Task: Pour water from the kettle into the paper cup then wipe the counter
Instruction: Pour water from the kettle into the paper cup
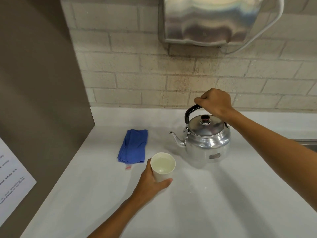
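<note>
A folded blue cloth lies on the white counter, just left of the left hand, which is wrapped around a water-filled paper cup. Right of the cup, the right hand is closed over the handle of the upright metal kettle.

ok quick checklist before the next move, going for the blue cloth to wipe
1. Water in the paper cup: ok, liquid visible.
2. Kettle upright on the counter, spout level: ok.
3. Right hand free: not ok, gripping the kettle handle.
4. Left hand free: not ok, holding the cup.
5. Blue cloth folded, nothing on it: ok.
6. Spills to wipe: cannot tell.
</note>
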`<state>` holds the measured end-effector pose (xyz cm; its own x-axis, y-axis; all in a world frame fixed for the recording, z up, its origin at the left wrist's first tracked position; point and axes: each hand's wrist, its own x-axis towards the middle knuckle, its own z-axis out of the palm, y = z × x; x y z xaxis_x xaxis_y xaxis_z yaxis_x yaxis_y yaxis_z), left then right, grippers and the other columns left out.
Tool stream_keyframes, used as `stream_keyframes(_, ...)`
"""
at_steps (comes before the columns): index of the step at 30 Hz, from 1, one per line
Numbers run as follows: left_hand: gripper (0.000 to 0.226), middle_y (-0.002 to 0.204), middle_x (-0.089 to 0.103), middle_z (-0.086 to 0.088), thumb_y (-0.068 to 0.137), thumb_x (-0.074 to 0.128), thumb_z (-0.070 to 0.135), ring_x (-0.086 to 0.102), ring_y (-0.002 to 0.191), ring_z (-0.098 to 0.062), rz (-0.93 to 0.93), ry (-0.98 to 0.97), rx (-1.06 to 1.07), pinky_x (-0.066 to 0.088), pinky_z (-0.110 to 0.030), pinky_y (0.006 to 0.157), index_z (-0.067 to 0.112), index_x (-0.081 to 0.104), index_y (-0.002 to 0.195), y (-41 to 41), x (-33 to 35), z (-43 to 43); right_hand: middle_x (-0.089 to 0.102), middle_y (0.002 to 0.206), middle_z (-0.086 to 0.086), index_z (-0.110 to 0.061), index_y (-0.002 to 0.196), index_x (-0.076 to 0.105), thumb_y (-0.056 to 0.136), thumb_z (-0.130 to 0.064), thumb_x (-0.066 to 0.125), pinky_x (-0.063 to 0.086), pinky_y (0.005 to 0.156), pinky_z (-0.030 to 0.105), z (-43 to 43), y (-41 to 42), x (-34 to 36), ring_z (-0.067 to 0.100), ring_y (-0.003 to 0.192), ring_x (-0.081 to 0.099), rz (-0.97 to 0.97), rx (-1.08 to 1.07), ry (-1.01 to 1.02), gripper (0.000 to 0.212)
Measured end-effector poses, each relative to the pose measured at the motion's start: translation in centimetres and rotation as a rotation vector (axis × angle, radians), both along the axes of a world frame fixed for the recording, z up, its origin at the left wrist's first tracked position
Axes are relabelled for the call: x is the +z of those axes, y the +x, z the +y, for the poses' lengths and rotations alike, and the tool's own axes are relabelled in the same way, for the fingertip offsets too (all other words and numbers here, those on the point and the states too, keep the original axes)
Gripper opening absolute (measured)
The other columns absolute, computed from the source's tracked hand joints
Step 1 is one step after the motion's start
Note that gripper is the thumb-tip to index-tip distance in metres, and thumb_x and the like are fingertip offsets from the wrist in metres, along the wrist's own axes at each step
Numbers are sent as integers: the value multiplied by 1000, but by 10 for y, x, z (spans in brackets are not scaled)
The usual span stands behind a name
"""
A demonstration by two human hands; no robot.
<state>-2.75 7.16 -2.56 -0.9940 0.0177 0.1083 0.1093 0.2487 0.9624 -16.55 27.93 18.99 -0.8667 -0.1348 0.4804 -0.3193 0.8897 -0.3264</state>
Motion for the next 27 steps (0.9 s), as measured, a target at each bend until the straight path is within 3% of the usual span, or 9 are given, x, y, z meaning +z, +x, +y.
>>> stream_keyframes(8,71,114,51,23,56,80,45,46,103,16,-18,-8,-5,41,1,77,48,38,112,1,1,0,30,38,-2,-18,36,31,76,-30,56,26,46,25,-16,-40,-22,16,39,30,-88,-86,-233,48)
stream_keyframes(27,68,112,50,27,57,79,45,45,103,18,-57,5,8,41,2,73,50,39,111,4,4,2,29,39,-1,-16,37,33,78,-25,55,21,45,23,-33,-68,-54,16,39,27,-117,-138,-189,47)
